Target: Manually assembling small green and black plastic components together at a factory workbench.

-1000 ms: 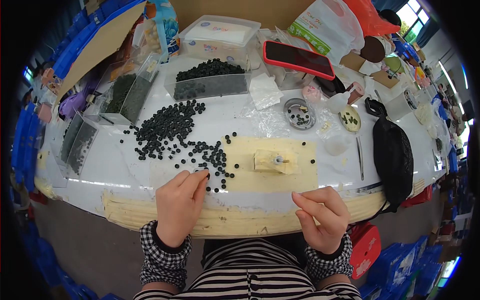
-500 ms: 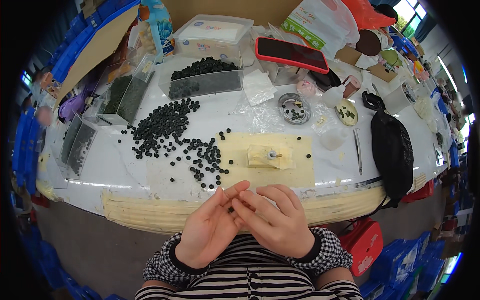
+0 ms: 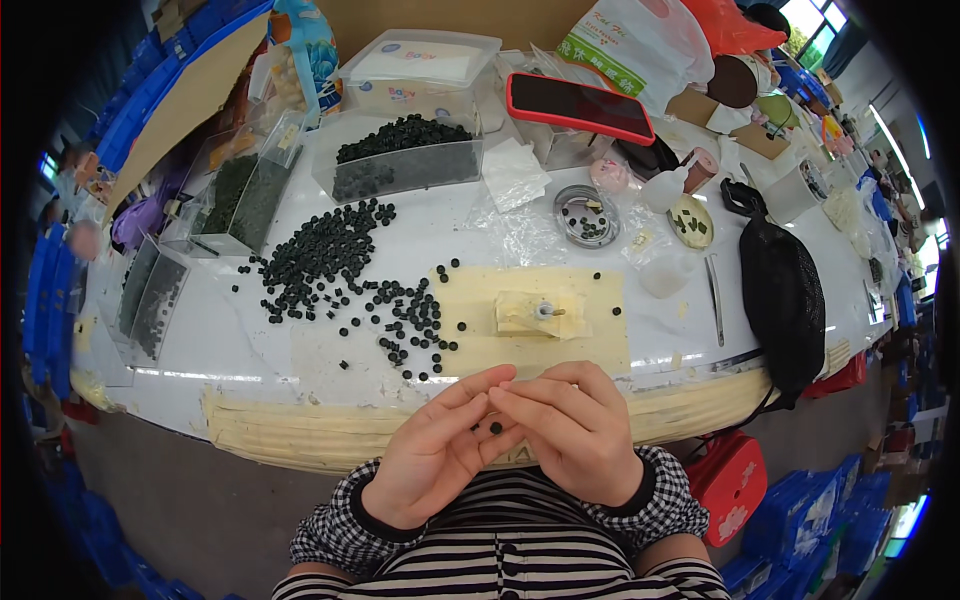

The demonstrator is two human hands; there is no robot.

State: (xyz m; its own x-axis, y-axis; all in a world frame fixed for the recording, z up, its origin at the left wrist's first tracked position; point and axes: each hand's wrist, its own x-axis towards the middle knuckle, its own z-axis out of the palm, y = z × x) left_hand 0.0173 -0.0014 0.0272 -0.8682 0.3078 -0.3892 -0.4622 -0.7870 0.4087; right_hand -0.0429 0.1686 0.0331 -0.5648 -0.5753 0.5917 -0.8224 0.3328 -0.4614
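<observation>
My left hand (image 3: 432, 462) is cupped, palm up, just in front of the table's near edge. A small black round piece (image 3: 496, 428) lies on its fingers, with another dark bit beside it partly hidden. My right hand (image 3: 582, 432) reaches in from the other side, thumb and fingers drawn together against the left fingertips; whatever they pinch is hidden. Beyond the hands, a small block wrapped in yellowish tape (image 3: 522, 314), with a metal pin standing up from it, sits on a cream sheet (image 3: 470, 355). Loose black pieces (image 3: 325, 245) of the same kind are heaped to the left.
A clear bin (image 3: 405, 175) of black pieces stands behind the heap, with more clear bins (image 3: 235, 205) at left. Tweezers (image 3: 715, 300), a round dish (image 3: 587, 216) and a black mesh pouch (image 3: 785, 300) lie to the right. A red-cased phone (image 3: 580, 105) rests at the back.
Both hands have shifted slightly right. The right fingers have drawn together at the left fingertips, and a black piece shows more clearly on the left fingers.
</observation>
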